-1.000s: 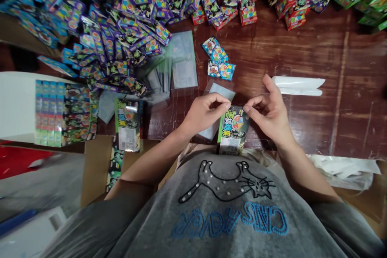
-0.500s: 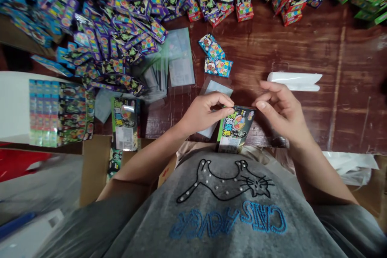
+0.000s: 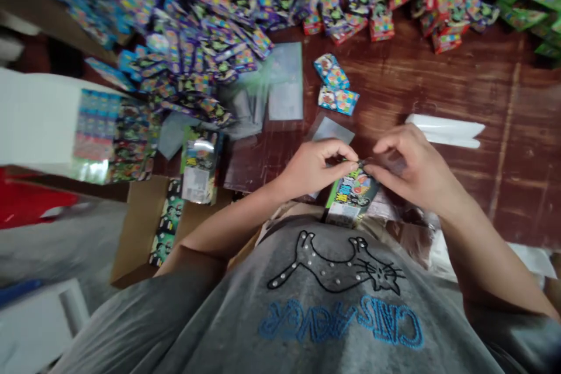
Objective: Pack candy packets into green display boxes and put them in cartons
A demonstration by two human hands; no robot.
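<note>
A green and black packet in a clear sleeve (image 3: 350,196) stands tilted at the table's near edge, against my grey shirt. My left hand (image 3: 313,166) pinches its top left corner with thumb and fingers closed. My right hand (image 3: 409,166) pinches the top right edge, fingers curled. Just beyond my left hand an empty clear sleeve (image 3: 331,128) lies flat on the wood.
A big heap of purple, blue, red and green packets (image 3: 210,29) covers the far side of the brown table (image 3: 504,105). Two loose blue packets (image 3: 335,85), a stack of clear sleeves (image 3: 283,85), a white folded strip (image 3: 447,130), bundled packs (image 3: 118,137) and a sleeved pack (image 3: 199,163) lie nearby.
My right hand has closed in from open fingers onto the packet's top right edge. The view has shifted slightly and blurred; the left hand keeps its pinch.
</note>
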